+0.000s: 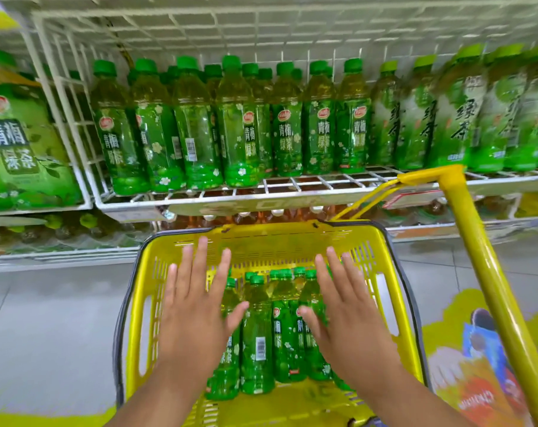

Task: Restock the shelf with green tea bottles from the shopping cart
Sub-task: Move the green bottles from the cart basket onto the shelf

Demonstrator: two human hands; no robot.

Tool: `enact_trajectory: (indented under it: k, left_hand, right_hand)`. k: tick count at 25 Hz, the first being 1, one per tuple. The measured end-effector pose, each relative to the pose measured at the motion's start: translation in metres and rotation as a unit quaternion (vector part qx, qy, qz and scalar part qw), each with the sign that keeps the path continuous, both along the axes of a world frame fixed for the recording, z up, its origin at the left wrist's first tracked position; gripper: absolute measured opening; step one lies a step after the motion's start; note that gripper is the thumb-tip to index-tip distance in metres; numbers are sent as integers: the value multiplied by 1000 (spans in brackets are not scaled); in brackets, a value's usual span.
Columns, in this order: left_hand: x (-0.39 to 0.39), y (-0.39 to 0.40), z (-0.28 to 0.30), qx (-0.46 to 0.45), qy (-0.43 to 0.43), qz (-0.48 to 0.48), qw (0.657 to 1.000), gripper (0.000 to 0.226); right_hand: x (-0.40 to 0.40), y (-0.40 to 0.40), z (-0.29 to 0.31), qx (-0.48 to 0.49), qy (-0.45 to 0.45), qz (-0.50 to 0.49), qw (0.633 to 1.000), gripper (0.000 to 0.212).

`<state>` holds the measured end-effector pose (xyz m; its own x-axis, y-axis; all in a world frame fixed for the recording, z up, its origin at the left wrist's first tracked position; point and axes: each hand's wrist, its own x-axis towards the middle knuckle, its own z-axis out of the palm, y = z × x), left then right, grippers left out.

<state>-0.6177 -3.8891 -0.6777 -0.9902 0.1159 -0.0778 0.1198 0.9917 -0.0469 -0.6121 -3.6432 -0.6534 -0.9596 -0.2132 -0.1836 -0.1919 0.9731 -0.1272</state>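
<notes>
Both hands hang spread and empty over the cart (406, 303), left hand (196, 306) and right hand (344, 312) flanking the bottles (258, 334) lying inside, likely poised to lift one each toward the far shelf (292, 197), already well stocked

body: two bare hands (196, 306) | forearms bare, unsleeved | fingers unadorned | nails short
</notes>
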Motion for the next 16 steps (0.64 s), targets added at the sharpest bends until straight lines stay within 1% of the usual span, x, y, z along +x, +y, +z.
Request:
enact_trajectory:
  k: [2, 7, 12, 16]
  left_hand:
    - [14, 4, -4, -2, -26, 9, 1000, 84]
    - [36, 15, -9, 0, -68, 23, 997, 85]
    - [51, 18, -15, -15, -110, 58, 992, 89]
    - [62, 17, -25, 0, -124, 87, 989, 88]
  right_hand:
    - [12, 7, -3, 7, -17, -9, 1000, 76]
    - [22, 16, -12, 12, -25, -14, 1000, 79]
    - [34, 25, -24, -8, -30, -44, 999, 77]
    - [40, 28, -35, -22, -44, -60, 997, 80]
